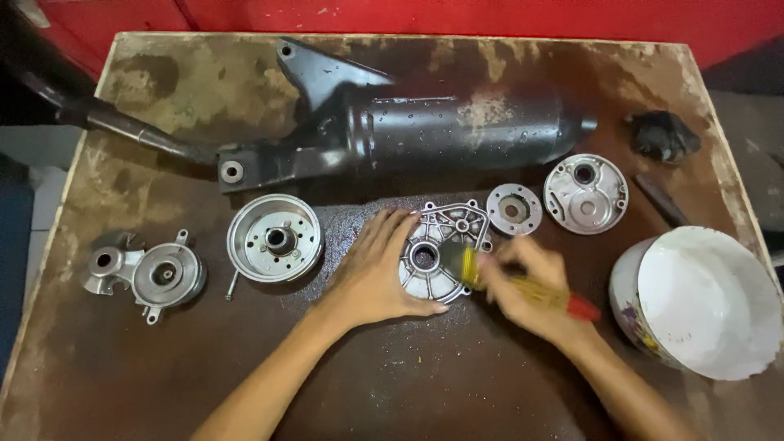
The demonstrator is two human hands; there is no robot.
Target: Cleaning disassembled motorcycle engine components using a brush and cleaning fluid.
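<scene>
A silver cast-metal cover plate (441, 237) with a round centre hole lies flat on the stained wooden table (408, 384). My left hand (376, 269) rests flat on the table, fingers pressing the plate's left edge. My right hand (527, 286) grips a paintbrush (539, 294) with a yellow and red handle. Its bristles touch the plate's right side, and both hand and brush are blurred with motion.
A black exhaust muffler (425, 126) lies across the back. A drum-shaped flywheel (275, 238) and a small housing (147, 273) sit at left. A ring disc (514, 209) and round cover (585, 193) sit at right, beside a white bowl (702, 302) and a dark rag (661, 135).
</scene>
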